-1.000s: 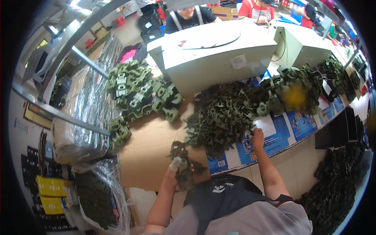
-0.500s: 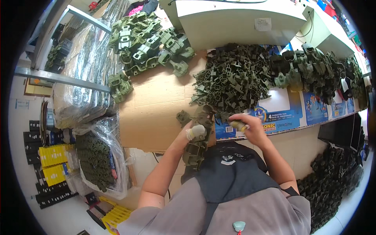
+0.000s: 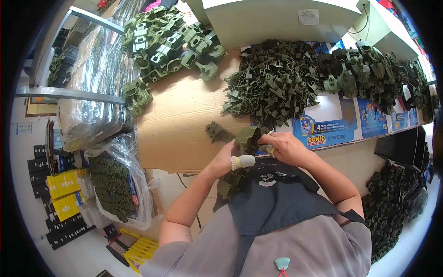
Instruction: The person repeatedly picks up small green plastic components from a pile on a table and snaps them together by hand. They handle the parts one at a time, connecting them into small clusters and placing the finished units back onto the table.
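My left hand (image 3: 227,160), with pale covers on its fingertips, is closed around a large olive-green moulded plastic part (image 3: 248,139) held over the table's front edge. More of the same green plastic (image 3: 229,185) hangs below that hand, against the apron; whether it is joined to the upper part cannot be seen. My right hand (image 3: 290,147), also wearing fingertip covers, has its fingers pinched together against the part's right side. Whatever lies between those fingers is hidden. A loose green part (image 3: 218,131) rests on the cardboard (image 3: 180,115) just beyond my left hand.
A heap of small green pieces (image 3: 277,83) lies beyond my hands. Larger green parts are piled at far left (image 3: 161,48) and far right (image 3: 364,74). A metal frame (image 3: 69,91) and a plastic-wrapped stack (image 3: 92,87) stand left. Pale cabinets (image 3: 277,21) back the table.
My right hand has come left from the edge of the small-piece heap to the held part. My left hand has shifted slightly right, raising and turning the part.
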Tool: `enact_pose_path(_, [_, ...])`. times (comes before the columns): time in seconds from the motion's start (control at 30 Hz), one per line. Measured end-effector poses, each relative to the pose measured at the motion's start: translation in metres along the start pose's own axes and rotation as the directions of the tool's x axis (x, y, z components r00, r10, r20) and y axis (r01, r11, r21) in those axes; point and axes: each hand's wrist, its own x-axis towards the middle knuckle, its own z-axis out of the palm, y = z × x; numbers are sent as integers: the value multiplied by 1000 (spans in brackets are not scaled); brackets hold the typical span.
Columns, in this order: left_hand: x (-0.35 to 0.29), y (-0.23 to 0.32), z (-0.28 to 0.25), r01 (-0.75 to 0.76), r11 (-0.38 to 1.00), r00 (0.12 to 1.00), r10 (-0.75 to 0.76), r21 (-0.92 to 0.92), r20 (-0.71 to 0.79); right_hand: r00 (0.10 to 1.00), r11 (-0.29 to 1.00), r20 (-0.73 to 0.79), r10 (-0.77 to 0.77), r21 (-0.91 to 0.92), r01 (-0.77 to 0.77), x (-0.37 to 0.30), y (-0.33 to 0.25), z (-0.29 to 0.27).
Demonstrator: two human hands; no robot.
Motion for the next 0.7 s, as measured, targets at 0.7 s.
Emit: enact_pose_path(0.7, [10, -14, -33, -33, 874, 953, -119, -485, -279, 868, 851, -470, 159, -380, -362, -49, 212, -32])
